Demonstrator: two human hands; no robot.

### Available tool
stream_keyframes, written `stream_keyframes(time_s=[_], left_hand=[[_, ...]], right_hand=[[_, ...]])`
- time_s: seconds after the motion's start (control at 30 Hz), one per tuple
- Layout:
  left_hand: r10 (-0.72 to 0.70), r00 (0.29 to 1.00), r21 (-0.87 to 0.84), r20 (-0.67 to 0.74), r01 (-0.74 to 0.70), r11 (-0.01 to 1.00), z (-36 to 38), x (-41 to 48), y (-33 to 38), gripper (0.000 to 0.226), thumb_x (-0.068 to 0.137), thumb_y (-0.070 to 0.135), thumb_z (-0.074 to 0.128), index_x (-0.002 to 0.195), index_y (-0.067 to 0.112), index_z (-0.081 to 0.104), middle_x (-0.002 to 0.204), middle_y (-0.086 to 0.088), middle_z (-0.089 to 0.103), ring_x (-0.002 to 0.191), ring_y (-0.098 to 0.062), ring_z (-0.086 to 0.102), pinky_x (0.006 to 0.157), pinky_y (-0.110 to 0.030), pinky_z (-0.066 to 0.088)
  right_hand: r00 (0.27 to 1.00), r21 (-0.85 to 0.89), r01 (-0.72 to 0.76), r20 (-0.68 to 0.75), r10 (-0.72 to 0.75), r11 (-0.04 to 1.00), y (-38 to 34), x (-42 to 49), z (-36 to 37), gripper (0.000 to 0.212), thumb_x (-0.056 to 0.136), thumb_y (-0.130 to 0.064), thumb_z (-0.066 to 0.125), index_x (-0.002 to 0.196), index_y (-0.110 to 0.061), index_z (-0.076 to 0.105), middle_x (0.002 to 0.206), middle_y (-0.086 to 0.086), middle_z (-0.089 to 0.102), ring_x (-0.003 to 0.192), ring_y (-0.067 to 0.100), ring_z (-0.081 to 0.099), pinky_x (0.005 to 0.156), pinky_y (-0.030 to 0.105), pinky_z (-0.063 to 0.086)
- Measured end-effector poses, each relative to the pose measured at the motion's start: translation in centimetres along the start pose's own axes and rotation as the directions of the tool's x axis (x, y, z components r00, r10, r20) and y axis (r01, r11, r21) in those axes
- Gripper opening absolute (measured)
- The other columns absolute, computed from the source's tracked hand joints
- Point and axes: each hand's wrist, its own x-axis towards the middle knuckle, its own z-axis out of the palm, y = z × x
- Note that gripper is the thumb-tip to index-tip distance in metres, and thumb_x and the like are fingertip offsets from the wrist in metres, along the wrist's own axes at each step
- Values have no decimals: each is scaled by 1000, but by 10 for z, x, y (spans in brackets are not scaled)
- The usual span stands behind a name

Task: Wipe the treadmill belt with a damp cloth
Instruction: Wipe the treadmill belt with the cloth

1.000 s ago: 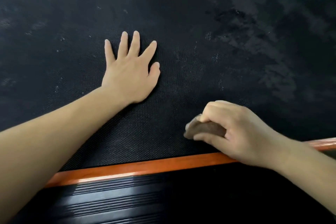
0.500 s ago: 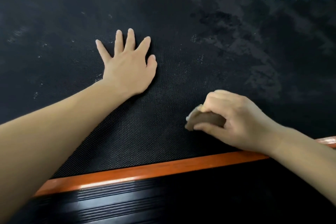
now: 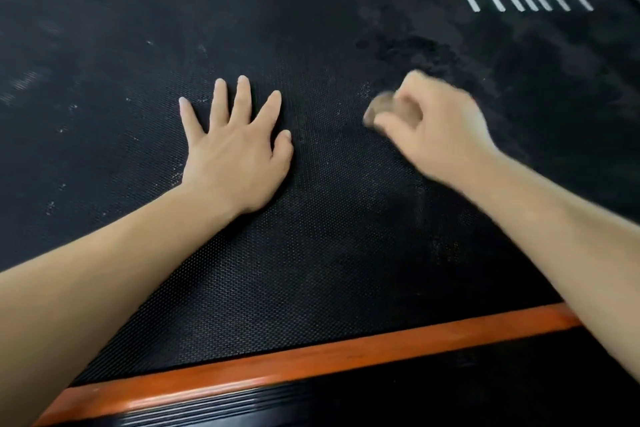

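Gripping brown cloth [image 3: 381, 109] in R hand [image 3: 440, 135], L hand [image 3: 235, 163] flat, fingers wide on belt [image 3: 346, 253], mid-belt betw orange rails [image 3: 311, 362].

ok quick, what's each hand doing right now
Left hand: open, flat on the treadmill belt, holding nothing.
Right hand: closed around the brown cloth, blurred.

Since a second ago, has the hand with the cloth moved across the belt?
Yes. The right hand with the cloth has swept away from the near orange rail, toward the white stripes.
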Motion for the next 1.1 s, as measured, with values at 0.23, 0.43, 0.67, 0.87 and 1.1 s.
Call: stream_keyframes(time_s=[0.23,0.43,0.67,0.87,1.1], left_hand=[[9,1000,5,-2,-9,1000,1,2,0,63,102,54,18,161,33,12,171,-10,-1,157,-33,-9,119,-69,-6],[14,1000,0,0,-14,1000,3,3,-2,64,101,56,15,161,34,11,171,-10,0,157,-33,-8,119,-69,-6],[16,1000,55,-13,-15,998,5,3,0,71,94,58,7,161,33,13,171,-11,3,156,-35,-4,118,-71,-1],[9,1000,52,12,-9,999,4,2,0,72,94,58,5,162,33,10,171,-11,1,157,-34,-6,119,-70,-2],[6,999,48,41,-8,999,-2,3,3,70,96,61,4,161,36,7,171,-10,-2,156,-34,-10,118,-70,-4]], right_hand=[[987,66,121,94,-127,991,-26,-11,12,29,91,-44,67,93,-18,55,81,-8,58,75,14,55,66,35,45],[997,-115,-66,-56,60,991,14,67,6,29,92,-47,63,97,-22,49,87,-4,55,84,25,55,67,33,34],[993,35,81,78,-83,996,-11,27,14,30,90,-43,69,95,-18,53,87,-3,60,79,19,55,68,36,44],[990,-80,-116,-90,109,990,17,101,13,28,91,-44,65,97,-22,49,92,-1,58,92,29,59,70,35,39],[987,36,130,87,-133,991,-16,60,27,29,88,-45,68,95,-22,52,83,-9,57,76,16,55,65,35,41]])
